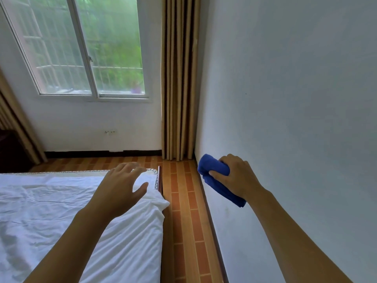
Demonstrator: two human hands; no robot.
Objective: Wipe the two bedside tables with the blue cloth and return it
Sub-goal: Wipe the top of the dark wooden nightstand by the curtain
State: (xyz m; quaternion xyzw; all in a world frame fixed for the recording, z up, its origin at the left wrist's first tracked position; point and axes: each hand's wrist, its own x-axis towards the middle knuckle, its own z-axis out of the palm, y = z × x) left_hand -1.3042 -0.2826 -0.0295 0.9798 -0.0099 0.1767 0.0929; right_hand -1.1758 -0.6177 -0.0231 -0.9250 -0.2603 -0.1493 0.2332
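We are holding our left hand point(122, 185) with fingers spread loosely above the white bed sheet point(61, 211), while our right hand point(234, 176) is gripping the folded blue cloth point(214, 170) near the wall point(295, 99), the window point(85, 48) lying beyond.

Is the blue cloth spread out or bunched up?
Bunched up: the right hand grips the blue cloth as a thick roll.

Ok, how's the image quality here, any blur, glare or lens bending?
Head view: daylight washes the window hazy; the wide lens tilts the curtain and wall. The left hand is slightly soft above the bed sheet; the right hand and blue cloth are sharp.
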